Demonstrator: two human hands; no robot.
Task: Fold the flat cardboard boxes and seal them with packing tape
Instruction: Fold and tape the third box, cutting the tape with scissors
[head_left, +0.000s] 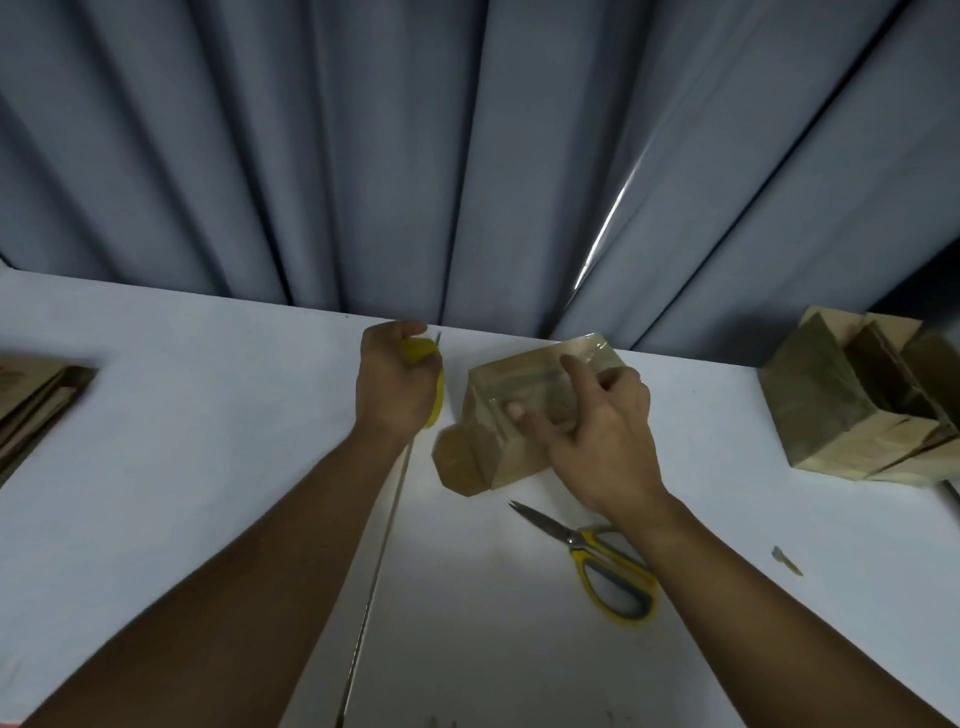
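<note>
Head view shows a small taped cardboard box (511, 387) lying mid-bench on the white bench (208, 467), near its far edge. The right hand (597, 431) rests on the box, fingers (574, 371) spread and fairly straight. Just left of the box, the left hand (397, 382) curls tight round a yellow tool (418, 351), possibly a tape dispenser. Scissors (574, 539) lie nearer, beside the right wrist. Open boxes (831, 405) stand far right and flat cardboard (36, 400) lies far left.
</note>
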